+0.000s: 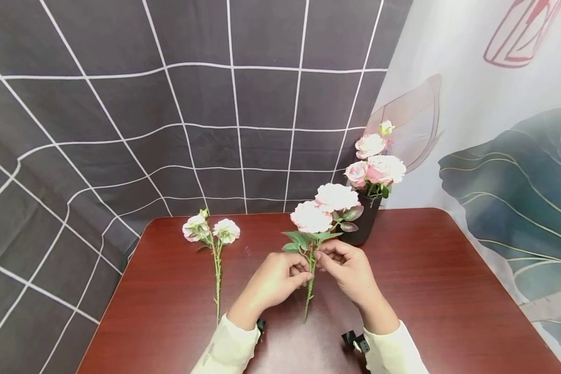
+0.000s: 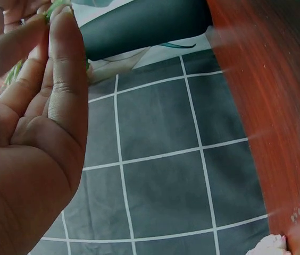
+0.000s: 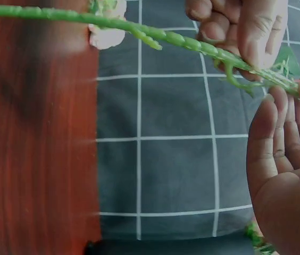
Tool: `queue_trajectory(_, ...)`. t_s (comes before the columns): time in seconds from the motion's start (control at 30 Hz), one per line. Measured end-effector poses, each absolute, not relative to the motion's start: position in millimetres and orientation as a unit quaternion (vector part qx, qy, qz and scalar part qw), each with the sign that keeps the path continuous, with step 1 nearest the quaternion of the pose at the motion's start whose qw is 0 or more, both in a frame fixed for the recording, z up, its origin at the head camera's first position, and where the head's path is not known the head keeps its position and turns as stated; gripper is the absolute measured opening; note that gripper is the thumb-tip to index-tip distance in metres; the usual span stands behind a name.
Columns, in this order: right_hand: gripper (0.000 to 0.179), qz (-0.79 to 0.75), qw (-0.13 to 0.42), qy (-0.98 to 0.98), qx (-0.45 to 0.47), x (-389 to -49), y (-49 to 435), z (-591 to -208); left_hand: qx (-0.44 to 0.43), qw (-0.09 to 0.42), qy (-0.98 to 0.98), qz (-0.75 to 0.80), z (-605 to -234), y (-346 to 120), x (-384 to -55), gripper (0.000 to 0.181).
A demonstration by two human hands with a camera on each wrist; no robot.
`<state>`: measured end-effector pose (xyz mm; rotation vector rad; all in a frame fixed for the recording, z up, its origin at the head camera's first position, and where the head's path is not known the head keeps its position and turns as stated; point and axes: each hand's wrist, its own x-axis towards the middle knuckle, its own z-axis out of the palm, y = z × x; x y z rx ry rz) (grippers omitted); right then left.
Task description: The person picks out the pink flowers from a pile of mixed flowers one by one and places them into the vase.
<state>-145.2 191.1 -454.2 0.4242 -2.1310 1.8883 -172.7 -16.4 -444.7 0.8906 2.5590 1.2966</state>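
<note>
An artificial rose stem (image 1: 308, 298), with pale pink blooms (image 1: 311, 217) and green leaves at its top, is held up over the table's middle. My left hand (image 1: 277, 280) pinches its green stalk between thumb and fingers. Slightly higher, just under the leaves, my right hand (image 1: 352, 272) pinches the stalk where it branches. In the right wrist view, the knobbly stalk (image 3: 176, 40) runs from the left edge into both hands, with the right hand's fingers (image 3: 267, 133) extended beneath it. The left wrist view shows only a bit of green at the left fingertips (image 2: 62, 26).
A black vase (image 1: 365, 221) holding pink roses (image 1: 386, 169) stands at the table's back right. Another rose stem (image 1: 218, 278) lies on the left of the red-brown table (image 1: 449, 291). Behind hangs a dark grid-patterned cloth (image 1: 266, 98), with a patterned light cloth (image 1: 467, 171) to the right.
</note>
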Motion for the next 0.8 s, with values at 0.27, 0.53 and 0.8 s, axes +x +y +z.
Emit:
queue_trajectory(0.27, 0.003, 0.491, 0.312, -0.811, 0.053, -131, 219, -419, 0.261, 0.081, 0.862, 0.427, -441, -26, -171, 0.021)
queue_trajectory(0.53, 0.014, 0.486, 0.467, -0.737, -0.05, -127, 304, -328, 0.269, 0.082, 0.86, 0.426, -439, -25, -176, 0.009)
queue_trajectory(0.8, 0.026, 0.476, 0.479, -0.733, -0.083, -166, 344, -280, 0.275, 0.08, 0.856, 0.431, -440, -26, -174, 0.007)
